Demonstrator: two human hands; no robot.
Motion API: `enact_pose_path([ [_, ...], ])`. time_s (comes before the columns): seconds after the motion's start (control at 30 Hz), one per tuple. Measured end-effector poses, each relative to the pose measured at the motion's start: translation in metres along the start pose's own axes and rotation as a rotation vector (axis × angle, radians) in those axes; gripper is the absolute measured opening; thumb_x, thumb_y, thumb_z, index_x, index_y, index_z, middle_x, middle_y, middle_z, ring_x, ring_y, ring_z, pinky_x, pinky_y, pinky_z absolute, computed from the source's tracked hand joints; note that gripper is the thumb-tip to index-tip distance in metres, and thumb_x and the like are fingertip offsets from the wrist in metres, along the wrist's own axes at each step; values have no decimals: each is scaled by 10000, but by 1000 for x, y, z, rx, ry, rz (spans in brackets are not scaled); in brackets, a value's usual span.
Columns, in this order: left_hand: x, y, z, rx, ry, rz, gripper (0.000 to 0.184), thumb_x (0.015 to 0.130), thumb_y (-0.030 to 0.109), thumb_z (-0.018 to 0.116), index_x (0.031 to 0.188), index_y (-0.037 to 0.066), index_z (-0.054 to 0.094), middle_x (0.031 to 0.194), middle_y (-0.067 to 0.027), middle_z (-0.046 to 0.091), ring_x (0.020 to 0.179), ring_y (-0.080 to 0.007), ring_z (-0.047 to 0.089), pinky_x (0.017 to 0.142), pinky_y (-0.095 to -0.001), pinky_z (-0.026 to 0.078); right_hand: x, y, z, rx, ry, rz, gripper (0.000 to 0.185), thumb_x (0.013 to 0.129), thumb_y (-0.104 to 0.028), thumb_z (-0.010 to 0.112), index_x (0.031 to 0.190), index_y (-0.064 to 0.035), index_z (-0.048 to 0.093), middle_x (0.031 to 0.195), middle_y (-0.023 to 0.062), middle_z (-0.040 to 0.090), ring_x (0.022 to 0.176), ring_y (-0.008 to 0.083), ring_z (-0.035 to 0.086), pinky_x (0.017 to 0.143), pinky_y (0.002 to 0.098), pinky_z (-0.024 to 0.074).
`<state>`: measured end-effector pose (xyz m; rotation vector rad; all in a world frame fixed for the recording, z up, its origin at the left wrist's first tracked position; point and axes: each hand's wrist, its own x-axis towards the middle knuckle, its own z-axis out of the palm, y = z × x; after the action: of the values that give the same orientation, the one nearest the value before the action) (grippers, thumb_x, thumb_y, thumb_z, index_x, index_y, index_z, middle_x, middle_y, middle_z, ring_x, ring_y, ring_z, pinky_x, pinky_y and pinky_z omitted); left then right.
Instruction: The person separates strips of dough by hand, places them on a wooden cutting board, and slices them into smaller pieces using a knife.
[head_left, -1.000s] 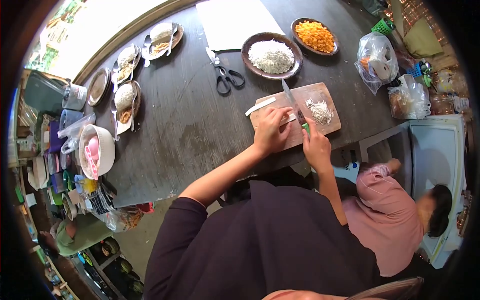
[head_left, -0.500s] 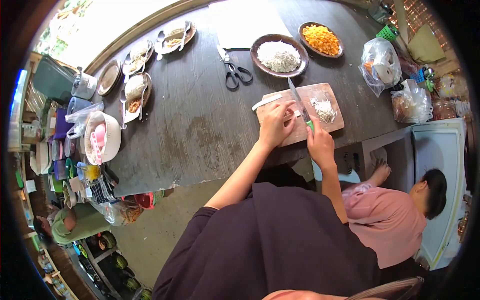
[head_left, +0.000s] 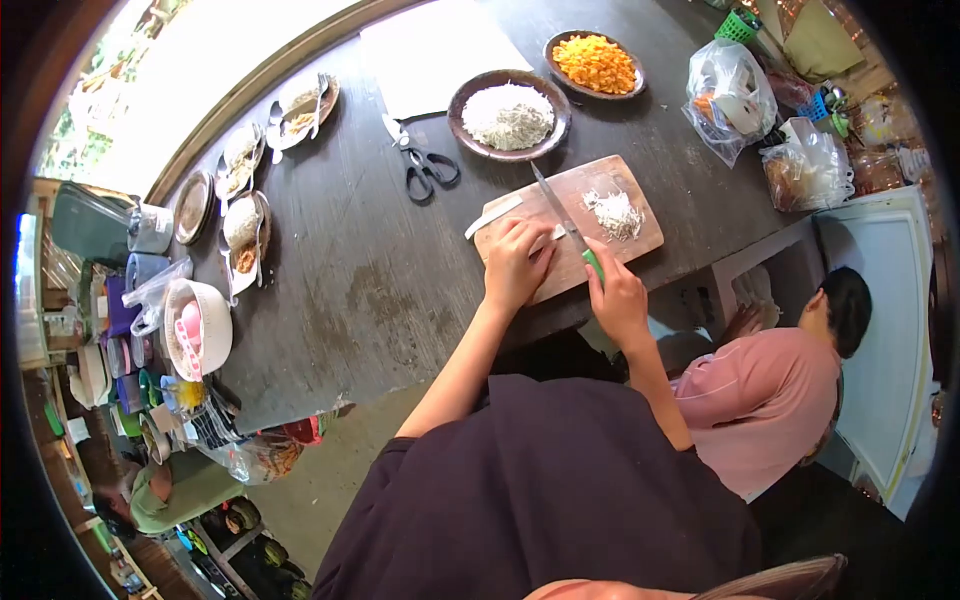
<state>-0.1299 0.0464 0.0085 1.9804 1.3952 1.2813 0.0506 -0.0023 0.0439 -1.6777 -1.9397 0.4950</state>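
Observation:
A wooden cutting board [head_left: 640, 232] lies near the table's front edge. On it my right hand [head_left: 618, 300] grips the green handle of a kitchen knife [head_left: 566, 217], whose blade points away from me. My left hand [head_left: 516, 262] has its fingers bent and closed on a pale piece [head_left: 557, 232] beside the blade. A longer white strip [head_left: 494, 216] rests at the board's left side. Right of the knife is a small heap of white shreds [head_left: 614, 215]. Just beyond the board stands a brown bowl [head_left: 461, 128] full of finely cut white pieces.
Orange diced pieces [head_left: 594, 63] fill a second dish. Black-handled scissors [head_left: 430, 174] lie left of the bowls. Plates of food [head_left: 243, 222] and a white basket [head_left: 214, 325] occupy the left side, plastic bags [head_left: 730, 98] the right. A person in pink [head_left: 765, 405] is by an open white door [head_left: 880, 340].
The view has turned slightly, so the table things sit further left. Both hands stay at the board, the right still holding the knife and the left the pale piece.

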Motion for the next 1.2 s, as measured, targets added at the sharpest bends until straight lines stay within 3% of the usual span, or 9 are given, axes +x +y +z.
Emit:
enact_pose_path([
  [0.1, 0, 0, 2, 73, 14, 88, 173, 794, 47, 743, 967, 47, 736, 990, -75, 714, 981, -292, 636, 870, -393, 529, -5, 4, -1, 14, 13, -17, 377, 995, -172, 555, 1371, -168, 526, 1077, 204, 699, 894, 433, 675, 741, 523, 540],
  [0.4, 2, 4, 0, 126, -23, 159, 168, 795, 36, 716, 961, 56, 737, 986, -62, 699, 985, -282, 626, 862, -388, 533, -8, -1, 0, 49, -9, -35, 489, 973, -128, 570, 1450, -192, 482, 1170, 204, 678, 886, 436, 673, 723, 512, 544],
  [0.67, 1, 4, 0, 121, -40, 144, 172, 814, 29, 715, 979, 62, 750, 1022, -71, 712, 989, -301, 631, 883, -398, 515, -13, -4, 2, 6, 38, -90, 515, 958, -110, 590, 1451, -230, 500, 1020, 165, 679, 801, 401, 667, 675, 479, 538],
  [1.2, 1, 7, 2, 184, -10, 175, 154, 825, 37, 691, 974, 27, 730, 992, -96, 702, 980, -305, 630, 854, -412, 527, -16, -2, 3, 56, 61, -66, 528, 946, -103, 605, 1448, -237, 510, 1022, 138, 679, 817, 384, 670, 679, 469, 537],
])
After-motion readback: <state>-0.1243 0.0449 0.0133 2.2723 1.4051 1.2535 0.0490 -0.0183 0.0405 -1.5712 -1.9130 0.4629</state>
